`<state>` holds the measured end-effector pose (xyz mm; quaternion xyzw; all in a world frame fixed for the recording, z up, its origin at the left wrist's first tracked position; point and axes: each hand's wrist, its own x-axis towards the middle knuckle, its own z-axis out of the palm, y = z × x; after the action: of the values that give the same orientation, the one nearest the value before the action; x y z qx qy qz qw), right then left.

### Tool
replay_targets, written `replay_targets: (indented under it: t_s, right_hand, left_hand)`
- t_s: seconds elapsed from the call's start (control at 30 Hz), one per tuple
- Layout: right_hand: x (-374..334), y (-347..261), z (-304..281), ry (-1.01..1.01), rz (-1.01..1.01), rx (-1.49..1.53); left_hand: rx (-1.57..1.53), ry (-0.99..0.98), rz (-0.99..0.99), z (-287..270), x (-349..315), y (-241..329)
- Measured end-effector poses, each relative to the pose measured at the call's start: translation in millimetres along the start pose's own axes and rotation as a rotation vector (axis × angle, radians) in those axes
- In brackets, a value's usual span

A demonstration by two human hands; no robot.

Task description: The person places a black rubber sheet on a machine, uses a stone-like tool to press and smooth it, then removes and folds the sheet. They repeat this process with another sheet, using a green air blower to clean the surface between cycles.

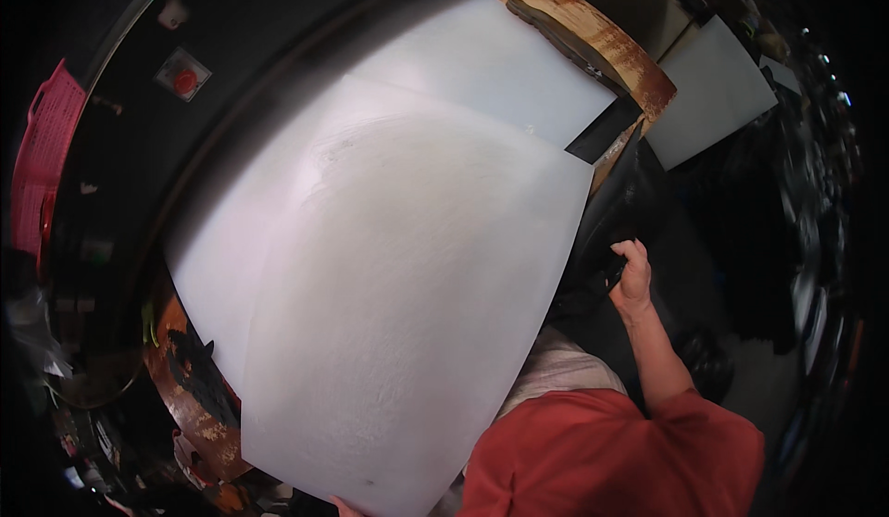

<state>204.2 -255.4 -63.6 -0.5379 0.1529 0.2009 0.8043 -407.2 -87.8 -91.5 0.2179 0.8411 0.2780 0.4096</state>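
A large white board [398, 285] covers the middle of the view, lying slantwise over another white surface [482, 44]. Only a bit of my left hand [345, 508] shows, at the board's near edge by the bottom of the picture; it appears to grip that edge, the rest being out of sight. To the board's right, my right hand [632, 271] is closed, its fingers curled round part of a dark, smooth, flexible sheet [616, 202]. The sheet hangs beside the board, and its lower part fades into shadow.
A worn brown wooden edge [639, 58] curves round the far right, with a black strip [602, 130] near it. A red button [185, 80] sits on the dark machine at left, by a pink basket [46, 137]. Another pale sheet [713, 95] lies at far right.
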Motion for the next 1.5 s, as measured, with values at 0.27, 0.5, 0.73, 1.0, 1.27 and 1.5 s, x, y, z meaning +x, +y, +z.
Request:
replay_targets:
  t_s: [0.27, 0.5, 0.73, 1.0, 1.27, 1.5]
  right_hand:
    - [18.4, 4.5, -4.6, -0.037, 0.177, 0.01]
    - [34.4, -7.4, -39.2, -0.246, 0.459, 0.021]
    - [48.7, -1.1, -71.9, -0.569, 0.226, -0.503]
    - [62.6, -6.4, -81.7, -0.649, 0.205, -0.701]
    - [80.5, 8.2, -81.2, -0.27, 0.593, -0.305]
    - [89.7, 9.1, -80.4, -0.228, 0.63, -0.309]
  left_hand:
    - [0.163, 0.181, 0.118, -2.4, -20.0, 42.4]
    - [1.069, 0.59, 0.874, 89.2, -44.8, 151.5]
    - [0.761, -0.278, 1.696, 411.3, -138.8, 322.6]
    - [1.058, -0.582, 1.952, 639.4, -298.6, 324.8]
    - [1.235, -0.667, 1.982, 631.9, -332.5, 308.3]
    - [1.177, -0.902, 1.954, 622.3, -355.9, 290.7]
